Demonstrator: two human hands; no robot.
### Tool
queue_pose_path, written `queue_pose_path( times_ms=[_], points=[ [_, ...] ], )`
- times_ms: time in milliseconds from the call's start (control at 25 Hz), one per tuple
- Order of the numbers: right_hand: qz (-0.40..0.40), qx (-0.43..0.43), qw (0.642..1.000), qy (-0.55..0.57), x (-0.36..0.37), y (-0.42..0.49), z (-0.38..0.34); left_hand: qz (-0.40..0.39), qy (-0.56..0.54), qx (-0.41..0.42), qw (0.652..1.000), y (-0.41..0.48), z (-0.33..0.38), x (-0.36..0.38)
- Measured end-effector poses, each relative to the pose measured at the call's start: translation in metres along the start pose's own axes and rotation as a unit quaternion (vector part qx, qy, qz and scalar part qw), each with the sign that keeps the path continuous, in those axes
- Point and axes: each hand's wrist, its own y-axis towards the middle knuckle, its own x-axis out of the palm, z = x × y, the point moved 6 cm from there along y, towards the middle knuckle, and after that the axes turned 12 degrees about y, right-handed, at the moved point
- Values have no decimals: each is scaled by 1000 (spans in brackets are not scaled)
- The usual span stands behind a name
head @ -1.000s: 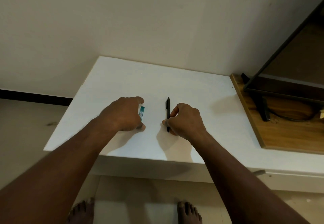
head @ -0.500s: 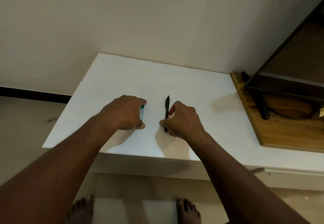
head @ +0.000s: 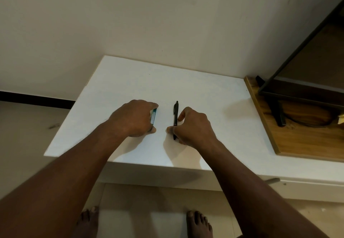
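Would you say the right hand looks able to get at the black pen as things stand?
Probably yes: the right hand sits at the black pen's near end, thumb and fingers either side, with nothing lying over it.

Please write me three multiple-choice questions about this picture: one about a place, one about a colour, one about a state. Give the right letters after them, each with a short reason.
1. Where does the black pen lie?
A. On the white table, to the right of the small box
B. On the floor
C. In a cup

2. What colour is the small box?
A. Red
B. Teal
C. Yellow

3. What does the left hand do?
A. Lies flat and straight on the table
B. Hangs above the table and holds nothing
C. Grips the small box, fingers curled round it

Answers:
1 A: the pen lies on the table, pinched by the right hand, with the box to its left.
2 B: the side of the box that shows is teal.
3 C: the curled fingers and thumb enclose the box.
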Motion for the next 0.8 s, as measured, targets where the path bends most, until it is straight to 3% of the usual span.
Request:
queue_pose_path(
  times_ms=[800],
  points=[
    [18,-9,1000,-21,-3,8,2,13,25,-10,1000,4,0,6]
  ],
)
